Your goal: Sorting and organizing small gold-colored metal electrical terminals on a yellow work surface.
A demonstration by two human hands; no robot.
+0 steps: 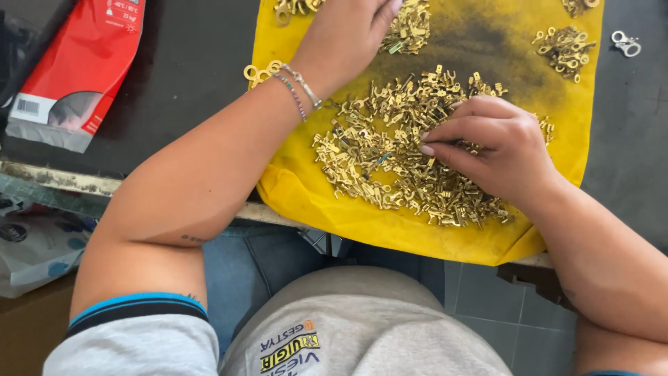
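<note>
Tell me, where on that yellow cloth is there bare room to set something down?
The yellow cloth is bare on its smudged patch between the small upper heap and the right cluster, and along its near edge. The dark tabletop left of the cloth, beside the red packet, is free. The big brass pile under the right hand is crowded.

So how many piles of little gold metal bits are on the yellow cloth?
4: big pile under the right hand, one by the left hand, one top right, one cut off at the edge. More may be hidden.
</note>
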